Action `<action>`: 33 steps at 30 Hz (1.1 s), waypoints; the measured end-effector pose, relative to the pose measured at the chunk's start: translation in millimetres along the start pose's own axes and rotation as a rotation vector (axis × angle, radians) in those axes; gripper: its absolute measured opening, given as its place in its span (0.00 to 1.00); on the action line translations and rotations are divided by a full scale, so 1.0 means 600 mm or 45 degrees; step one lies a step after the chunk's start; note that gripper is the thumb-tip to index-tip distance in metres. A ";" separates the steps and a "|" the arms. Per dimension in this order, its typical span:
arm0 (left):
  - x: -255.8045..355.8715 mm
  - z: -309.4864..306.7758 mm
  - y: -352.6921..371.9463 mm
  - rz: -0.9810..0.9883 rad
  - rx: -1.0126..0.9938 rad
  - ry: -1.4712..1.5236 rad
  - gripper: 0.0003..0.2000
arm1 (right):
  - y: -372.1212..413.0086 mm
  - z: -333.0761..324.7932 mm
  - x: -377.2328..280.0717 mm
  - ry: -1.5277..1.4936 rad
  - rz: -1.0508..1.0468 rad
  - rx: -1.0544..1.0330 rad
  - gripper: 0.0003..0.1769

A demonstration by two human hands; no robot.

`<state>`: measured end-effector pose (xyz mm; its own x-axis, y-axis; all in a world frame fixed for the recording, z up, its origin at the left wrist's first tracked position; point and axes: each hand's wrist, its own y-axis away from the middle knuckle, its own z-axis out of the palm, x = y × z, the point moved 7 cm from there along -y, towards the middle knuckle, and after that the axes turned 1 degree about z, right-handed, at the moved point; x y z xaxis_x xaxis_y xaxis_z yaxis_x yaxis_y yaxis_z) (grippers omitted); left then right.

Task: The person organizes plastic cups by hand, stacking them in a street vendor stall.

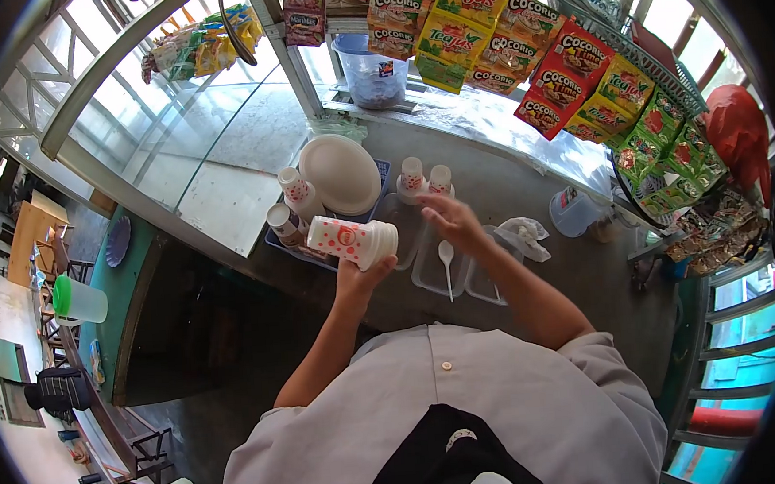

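Note:
My left hand [364, 276] is wrapped around a stack of white paper cups [341, 236] with red dots, tilted on its side. My right hand [454, 221] has its fingers stretched out and holds nothing that I can see. Just beyond its fingertips stand two short stacks of dotted paper cups [412, 173]. Left of them, a blue basket [385, 173] bears a pale oval lid or plate stack [340, 175] and more upright cup stacks [295, 186]. Below my right hand lies a clear plastic container [430, 279] with a white spoon [447, 254] in it.
A crumpled plastic bag [526, 236] and a clear tub [574, 211] sit on the right of the counter. Drink sachets [463, 20] hang overhead. A glass display case [214, 155] borders the left, and a bucket [371, 73] stands at the back.

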<state>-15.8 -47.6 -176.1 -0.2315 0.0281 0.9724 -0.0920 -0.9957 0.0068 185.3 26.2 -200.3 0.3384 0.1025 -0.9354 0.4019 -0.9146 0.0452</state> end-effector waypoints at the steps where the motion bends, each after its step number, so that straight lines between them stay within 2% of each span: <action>1: 0.005 0.001 0.002 -0.048 -0.013 0.010 0.26 | -0.006 -0.010 0.011 -0.002 -0.001 -0.002 0.32; 3: 0.005 -0.006 0.002 0.014 0.030 0.041 0.26 | -0.013 -0.042 0.007 1.377 -0.148 0.319 0.35; 7: 0.015 -0.016 0.009 0.097 0.124 0.090 0.26 | -0.020 -0.043 0.041 1.328 -0.136 0.294 0.38; 10: 0.000 -0.028 0.012 0.005 0.145 0.059 0.26 | -0.020 -0.041 0.048 1.353 -0.066 0.299 0.37; 16: -0.001 -0.029 0.012 0.011 0.134 0.061 0.25 | -0.018 -0.050 0.035 1.370 0.036 0.384 0.38; 18: 0.000 -0.028 0.014 0.007 0.127 0.065 0.25 | -0.018 -0.048 0.026 1.322 0.017 0.437 0.31; 25: 0.007 -0.033 0.020 0.049 0.129 0.091 0.24 | -0.038 -0.070 0.025 1.265 0.030 0.506 0.23; 27: 0.009 -0.038 0.023 0.049 0.141 0.095 0.24 | -0.050 -0.086 0.028 0.962 -0.115 0.665 0.19; 30: 0.008 -0.046 0.026 0.040 0.162 0.099 0.24 | -0.067 -0.099 0.049 0.756 -0.013 0.599 0.18; 33: 0.010 -0.058 0.030 0.067 0.202 0.105 0.24 | -0.064 -0.108 0.049 0.754 -0.091 0.689 0.17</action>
<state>-52.5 -62.2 -178.2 -0.3110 -0.0236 0.9501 0.0746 -0.9972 -0.0003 234.9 89.7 -206.6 0.7834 0.2192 -0.5816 0.0227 -0.9452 -0.3257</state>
